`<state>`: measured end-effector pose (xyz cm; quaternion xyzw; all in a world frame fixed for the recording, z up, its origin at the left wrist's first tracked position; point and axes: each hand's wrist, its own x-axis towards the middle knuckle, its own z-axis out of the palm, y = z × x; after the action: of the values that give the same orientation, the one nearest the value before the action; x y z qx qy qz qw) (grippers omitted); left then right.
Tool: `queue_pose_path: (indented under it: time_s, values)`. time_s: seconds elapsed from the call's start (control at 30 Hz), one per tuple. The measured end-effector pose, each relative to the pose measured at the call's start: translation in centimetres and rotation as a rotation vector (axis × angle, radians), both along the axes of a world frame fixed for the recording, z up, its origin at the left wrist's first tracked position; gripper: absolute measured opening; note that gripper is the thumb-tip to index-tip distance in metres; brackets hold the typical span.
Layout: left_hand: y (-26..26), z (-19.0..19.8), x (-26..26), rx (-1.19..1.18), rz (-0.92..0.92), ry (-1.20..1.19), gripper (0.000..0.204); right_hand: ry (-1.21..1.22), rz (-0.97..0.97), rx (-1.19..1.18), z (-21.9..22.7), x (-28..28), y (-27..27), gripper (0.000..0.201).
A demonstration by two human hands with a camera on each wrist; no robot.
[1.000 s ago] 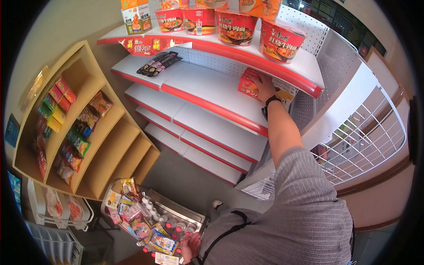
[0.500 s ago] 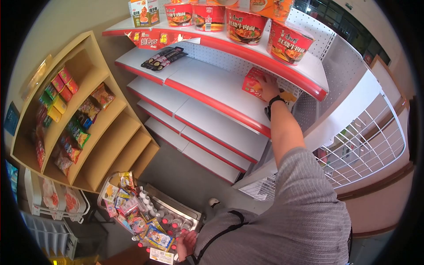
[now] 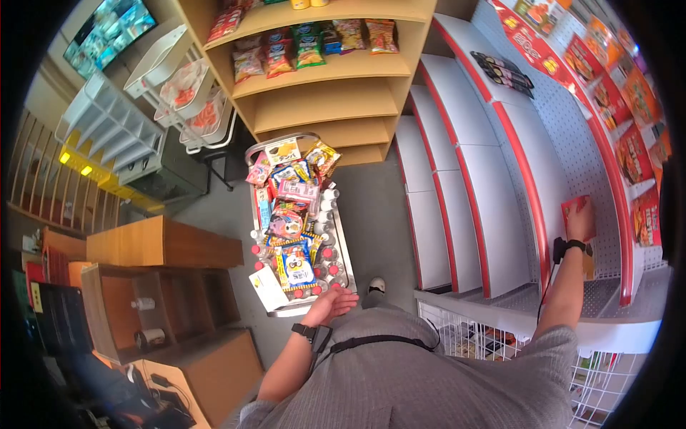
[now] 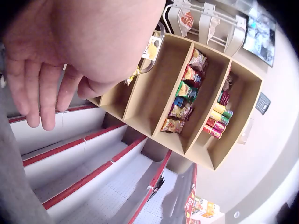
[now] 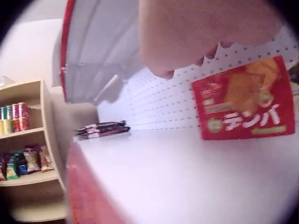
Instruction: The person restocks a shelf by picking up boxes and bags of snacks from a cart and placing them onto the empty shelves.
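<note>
On the white shelf at the right, a red box point(image 3: 590, 227) with orange pictures stands near the perforated back panel. My right hand point(image 3: 576, 220) lies over it in the head view, its fingers partly hidden. In the right wrist view the same red box point(image 5: 243, 100) stands upright, with the bent fingertips close above and beside it; whether they grip it I cannot tell. My left hand point(image 3: 332, 304) hangs with loosely straight fingers at the near end of a metal cart point(image 3: 350, 277), holding nothing. Snack packets point(image 3: 296, 266), a white box point(image 3: 268, 287) and red-capped bottles point(image 3: 332, 269) fill the cart.
Dark slim packets point(image 3: 504, 71) lie farther along the same shelf. Above it is a red-edged shelf with noodle tubs point(image 3: 632, 154). A wooden rack point(image 3: 325, 106) with snack bags stands ahead. White wire baskets point(image 3: 468, 332) hang low at the right; wooden cabinets point(image 3: 164, 243) stand left.
The head view has swung left, bringing the cart to the middle and the shelves to the right. My right hand remains at the red box. My left hand stays by the cart.
</note>
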<state>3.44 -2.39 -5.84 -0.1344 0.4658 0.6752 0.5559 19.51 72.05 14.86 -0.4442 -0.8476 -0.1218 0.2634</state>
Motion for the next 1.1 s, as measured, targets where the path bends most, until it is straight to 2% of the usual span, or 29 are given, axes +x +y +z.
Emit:
queue_pose_path:
  time_s: [0.07,0.1,0.13,0.17,0.2,0.23,0.27,0.3,0.37,0.4,0.47,0.53,0.63,0.7,0.77,0.93,1.1]
  values:
    - [-0.6,0.0,-0.3,-0.015,0.010,-0.023,0.039,0.064,0.143,0.168,-2.0,-2.8,0.4,0.046]
    - [-1.1,0.0,-0.5,-0.009,0.016,-0.026,0.039,0.138,0.258,0.163,-1.8,-5.2,-3.0,0.041]
    - [-1.6,0.2,-0.6,-0.004,0.031,-0.021,0.038,0.213,0.374,0.158,-1.2,-8.7,-9.3,0.036]
    - [-2.1,0.1,-0.8,0.001,0.048,-0.016,0.037,0.215,0.452,0.103,-1.7,-11.0,-13.3,0.034]
    - [-2.8,-0.2,-0.8,0.006,0.053,-0.018,0.037,0.265,0.503,-0.095,-3.2,-12.9,-17.0,0.033]
    - [-3.6,-0.7,-0.8,0.029,0.105,-0.009,0.037,0.258,0.626,-0.193,-3.8,-14.3,-22.2,0.031]
    - [-4.4,-1.0,-1.0,0.052,0.158,0.002,0.036,0.175,0.673,-0.273,-5.7,-15.4,-26.0,0.030]
    - [-5.2,-0.8,-1.2,0.057,0.163,0.001,0.036,0.171,0.693,-0.486,-7.3,-16.3,-31.2,0.032]
    - [-6.7,0.4,-2.0,0.049,0.218,0.027,0.036,-0.023,0.903,-0.608,-13.7,-16.5,-36.3,0.037]
    - [-7.7,0.6,-2.2,0.076,0.251,0.052,0.036,-0.130,1.028,-0.598,-17.1,-16.2,-38.4,0.038]
    - [-9.9,1.2,-3.3,0.085,0.258,0.054,0.036,-0.273,1.070,-0.791,-18.8,-16.5,-43.4,0.037]
    - [-12.6,0.7,-4.1,0.072,0.285,0.053,0.035,-0.318,1.067,-0.858,-19.5,-17.1,-46.6,0.036]
    - [-16.1,1.6,-5.8,0.040,0.337,0.111,0.035,-0.392,1.074,-0.919,-20.1,-19.3,-47.6,0.031]
    - [-17.9,1.3,-6.9,0.010,0.360,0.107,0.033,-0.378,1.115,-0.806,-20.0,-21.8,-47.1,0.029]
    - [-19.0,0.9,-7.7,0.016,0.482,0.134,0.032,-0.347,1.077,-0.830,-20.4,-24.6,-46.5,0.029]
    - [-18.0,1.9,-7.5,-0.018,0.592,0.138,0.031,-0.351,1.016,-0.883,-22.4,-31.7,-45.6,0.030]
    - [-13.7,1.7,-5.1,-0.058,0.680,0.073,0.034,-0.361,1.153,-0.839,-26.1,-41.4,-45.6,0.044]
